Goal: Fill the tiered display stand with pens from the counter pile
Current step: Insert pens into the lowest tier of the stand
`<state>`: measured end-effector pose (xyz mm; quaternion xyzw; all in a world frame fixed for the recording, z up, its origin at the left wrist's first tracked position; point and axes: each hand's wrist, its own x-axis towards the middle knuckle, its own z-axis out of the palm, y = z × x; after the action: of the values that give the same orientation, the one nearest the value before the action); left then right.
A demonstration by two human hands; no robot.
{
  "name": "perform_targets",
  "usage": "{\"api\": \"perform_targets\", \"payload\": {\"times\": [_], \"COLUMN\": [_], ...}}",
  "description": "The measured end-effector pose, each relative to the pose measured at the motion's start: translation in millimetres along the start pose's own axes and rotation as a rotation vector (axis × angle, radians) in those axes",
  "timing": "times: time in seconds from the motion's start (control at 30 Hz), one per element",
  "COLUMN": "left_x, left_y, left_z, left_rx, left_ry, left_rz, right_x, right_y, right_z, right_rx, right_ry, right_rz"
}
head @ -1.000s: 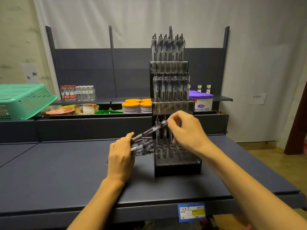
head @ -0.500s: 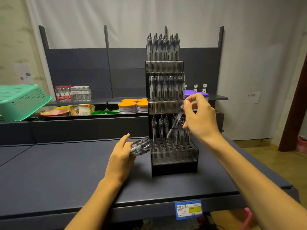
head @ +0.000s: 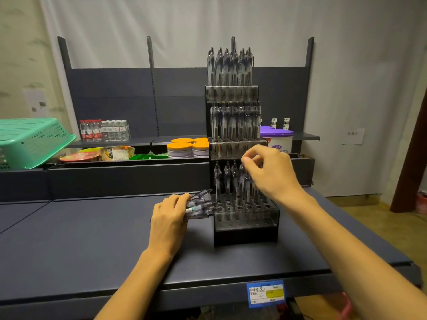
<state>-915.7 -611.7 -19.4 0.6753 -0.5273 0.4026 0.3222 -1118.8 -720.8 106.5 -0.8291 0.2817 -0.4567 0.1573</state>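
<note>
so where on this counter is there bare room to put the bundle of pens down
Bare counter lies left of the left hand, out to the counter's left edge, and in front of the display stand, toward the blue price label. It is crowded beside the stand, where both hands work.

A dark flat counter (head: pixel 92 239) spans the foreground, and a tall tiered pen display stand of clear and black plastic (head: pixel 240 225) sits on it right of centre, its upper tiers full of upright pens and its lowest tier holding a few in the back row. The left hand (head: pixel 169 215) rests on the counter just left of the stand's base, gripping a bundle of clear-barrelled pens (head: pixel 201 205) that point toward the stand, while the right hand (head: pixel 270 172) is above the lowest tier, pinching the top of a single upright clear pen (head: pixel 242 179). Behind the counter a shelf carries a green slotted plastic basket (head: pixel 30 142) far left, a row of small water bottles (head: pixel 104 130) beside it, orange-lidded round tubs (head: pixel 187 147) just left of the stand, and a purple-lidded white tub (head: pixel 278 139) to its right.
</note>
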Motion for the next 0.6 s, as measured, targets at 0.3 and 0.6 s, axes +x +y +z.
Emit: {"api": "perform_targets", "payload": {"times": [0.3,0.6], "left_x": [-0.1,0.0], "left_y": [0.7,0.5], "left_z": [0.3,-0.2], "left_rx": [-0.036,-0.032], "left_ry": [0.005,0.031], "left_rz": [0.009,0.036], "right_x": [0.2,-1.6], "right_y": [-8.8,-10.2], "right_z": [2.8,0.7], "right_rx": [-0.149,-0.220], "right_ry": [-0.056,-0.136], "right_rz": [0.001,0.106]}}
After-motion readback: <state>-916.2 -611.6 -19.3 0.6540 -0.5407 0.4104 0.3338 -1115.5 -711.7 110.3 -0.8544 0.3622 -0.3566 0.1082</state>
